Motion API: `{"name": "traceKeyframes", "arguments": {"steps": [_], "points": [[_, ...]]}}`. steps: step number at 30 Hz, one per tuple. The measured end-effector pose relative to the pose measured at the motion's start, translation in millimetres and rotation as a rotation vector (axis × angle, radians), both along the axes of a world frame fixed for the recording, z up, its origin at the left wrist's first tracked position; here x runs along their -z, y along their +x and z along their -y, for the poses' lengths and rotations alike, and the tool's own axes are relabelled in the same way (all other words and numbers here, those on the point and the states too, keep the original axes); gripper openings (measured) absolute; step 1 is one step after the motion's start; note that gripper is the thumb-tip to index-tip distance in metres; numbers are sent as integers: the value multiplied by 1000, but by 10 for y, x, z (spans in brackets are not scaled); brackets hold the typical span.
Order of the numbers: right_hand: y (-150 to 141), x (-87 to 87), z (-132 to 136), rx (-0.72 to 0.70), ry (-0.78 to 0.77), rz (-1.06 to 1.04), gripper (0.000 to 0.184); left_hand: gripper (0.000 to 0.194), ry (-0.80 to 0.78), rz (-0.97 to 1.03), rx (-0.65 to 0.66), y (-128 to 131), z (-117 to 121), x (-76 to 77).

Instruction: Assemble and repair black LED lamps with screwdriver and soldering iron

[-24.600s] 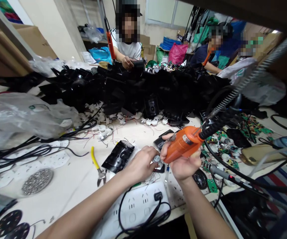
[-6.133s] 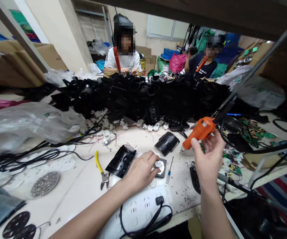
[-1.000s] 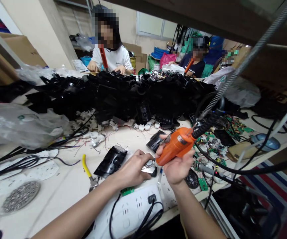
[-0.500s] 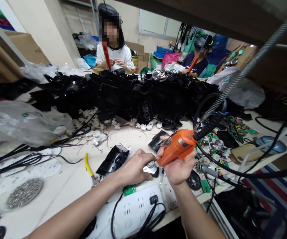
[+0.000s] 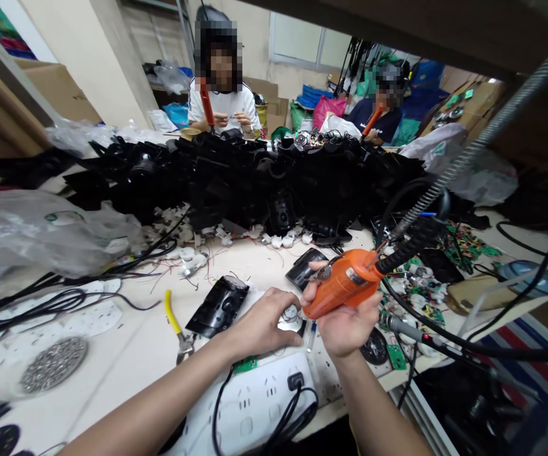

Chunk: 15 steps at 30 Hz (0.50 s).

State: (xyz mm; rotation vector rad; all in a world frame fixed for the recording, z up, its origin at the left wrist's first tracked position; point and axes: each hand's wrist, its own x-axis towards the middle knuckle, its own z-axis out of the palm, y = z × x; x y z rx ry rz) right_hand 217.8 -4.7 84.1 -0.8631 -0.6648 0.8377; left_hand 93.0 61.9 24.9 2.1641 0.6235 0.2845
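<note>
My right hand [image 5: 350, 320] is wrapped around an orange electric screwdriver [image 5: 344, 284], which hangs from a coiled spring [image 5: 483, 133]. Its front end points down and left toward my other hand. My left hand [image 5: 267, 320] is closed around a small white part with a round metal piece [image 5: 291, 315] on it. The screwdriver's tip is hidden, so contact with the part cannot be told. One black plastic housing [image 5: 219, 305] lies left of my left hand, and another black housing [image 5: 305, 268] lies behind the hands. A clear-and-blue pen-like stick [image 5: 311, 335] lies between my wrists.
Yellow-handled cutters [image 5: 175, 316] and a round heap of screws [image 5: 54, 364] lie left. A white power strip [image 5: 249, 405] sits in front. Black housings [image 5: 254, 177] pile up behind. Circuit boards [image 5: 420, 297] and a soldering iron [image 5: 411, 330] are right. Two people [image 5: 223, 104] sit across.
My left fingers have shifted slightly, and more of the round metal piece shows. The whole view has moved a little. My right hand keeps its grip on the screwdriver.
</note>
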Motion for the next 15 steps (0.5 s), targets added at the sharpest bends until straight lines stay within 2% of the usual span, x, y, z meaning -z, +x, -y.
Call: {"name": "traceKeyframes", "arguments": {"steps": [7, 10, 15], "points": [[-18, -28, 41, 24, -24, 43, 73, 49, 69, -79, 75, -22, -57, 34], [-13, -49, 59, -9, -9, 33, 73, 54, 66, -90, 121, -24, -114, 33], [10, -59, 82, -74, -39, 7, 74, 48, 104, -85, 155, 1, -153, 7]]}}
